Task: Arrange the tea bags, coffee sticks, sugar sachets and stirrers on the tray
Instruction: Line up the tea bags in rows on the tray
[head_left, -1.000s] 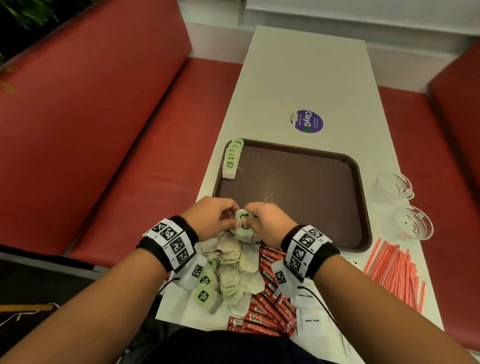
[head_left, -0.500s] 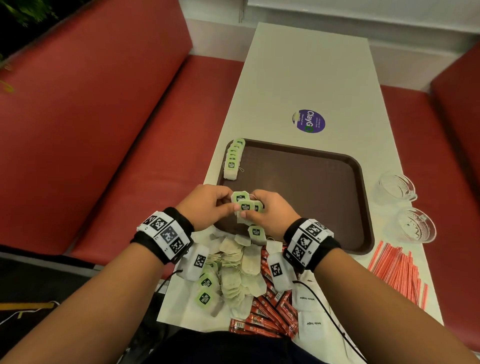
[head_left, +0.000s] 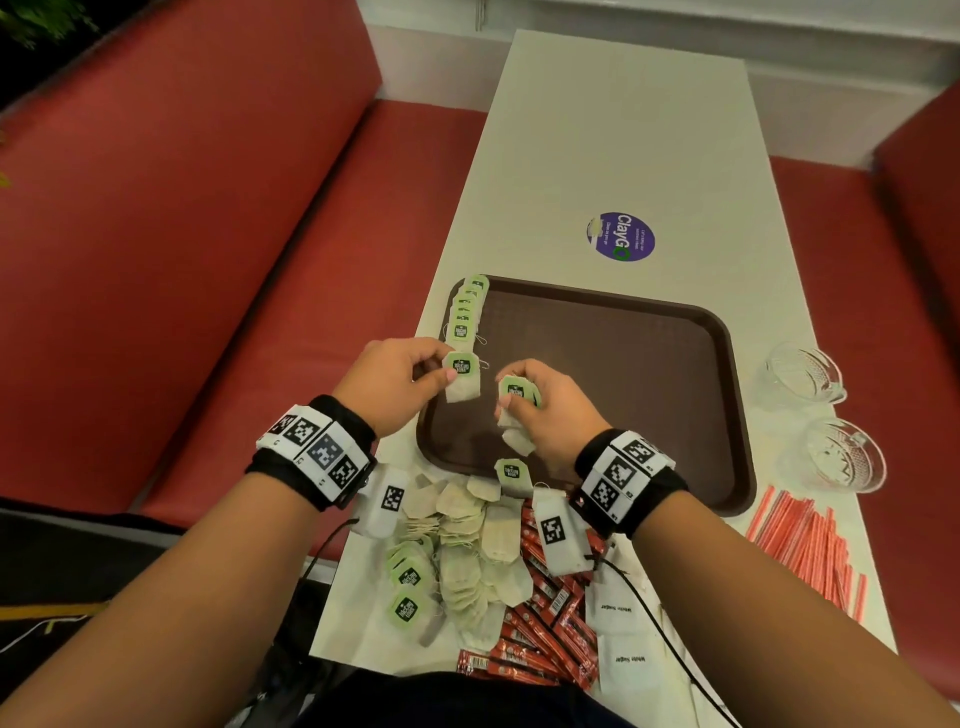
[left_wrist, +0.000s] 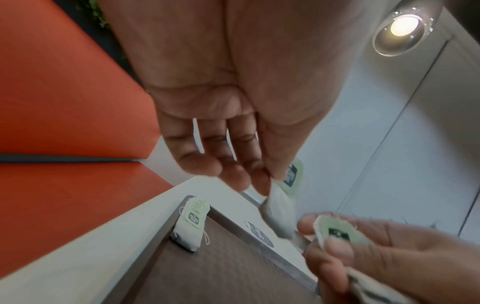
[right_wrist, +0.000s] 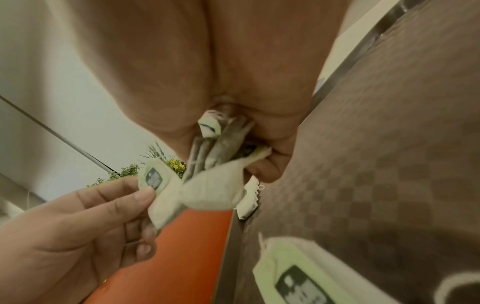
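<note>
Left hand (head_left: 387, 379) pinching single tea bag (head_left: 462, 376) between thumb and fingertips, hovering over near-left part of brown tray (head_left: 727, 415), just short of tea bag row (head_left: 466, 312). Green tag on that bag facing up; dark label on it showing two lines of lettering, too small to read for certain. Right hand (head_left: 550, 410) gripping small bunch of tea bags (head_left: 517, 410), fingers curled round them, over near part of tray; green tag on top, paper pouches hanging below fist. Hands sitting near each other, not touching.

Row of tea bags lying overlapped along tray's far-left edge, green tags up, strings trailing onto tray floor. One loose tea bag (head_left: 511, 475) resting on tray's near rim, tag up.

Heap of tea bags (head_left: 467, 551) lying on white table (head_left: 613, 130) just in front of tray, a few green tags at its left side. Red coffee sticks (head_left: 540, 623) piled beside heap to its right; printing on them unreadable. White sugar sachets (head_left: 621, 631) lying right of sticks, each printed "White Sugar". Red-striped stirrers (head_left: 810, 551) spread on table right of tray's near corner.

Purple round sticker (head_left: 621, 236) on table beyond tray, reading "ClayGO", smaller text illegible. Two clear glass cups (head_left: 826, 415) standing right of tray.
</note>
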